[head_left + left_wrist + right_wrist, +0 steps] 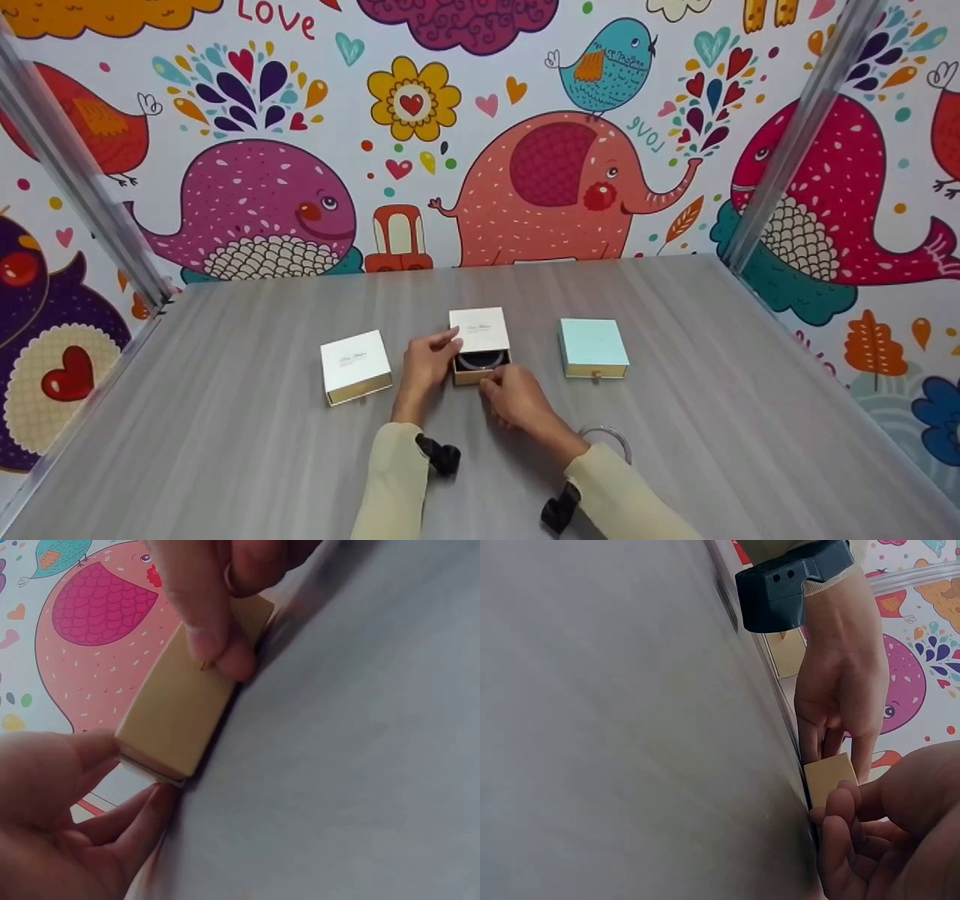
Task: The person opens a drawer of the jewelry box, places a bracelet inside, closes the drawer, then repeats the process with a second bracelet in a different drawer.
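A small white drawer box (480,321) stands in the middle of the table, its gold-fronted drawer (466,378) slid partly out toward me. Inside the drawer, a bangle (481,366) shows against a dark lining. My left hand (427,367) grips the box by its left side. Between thumb and finger my right hand (517,394) pinches the small pull tab (205,666) on the drawer front. In the right wrist view, the gold front (827,778) is partly covered by the right fingers.
A second white drawer box (354,364) sits at the left, closed. To the right is a closed mint-green drawer box (594,343) with a gold front. A clear bangle (627,444) lies on the table (225,420) beside the right forearm. Patterned panels (420,180) enclose the table's back and sides.
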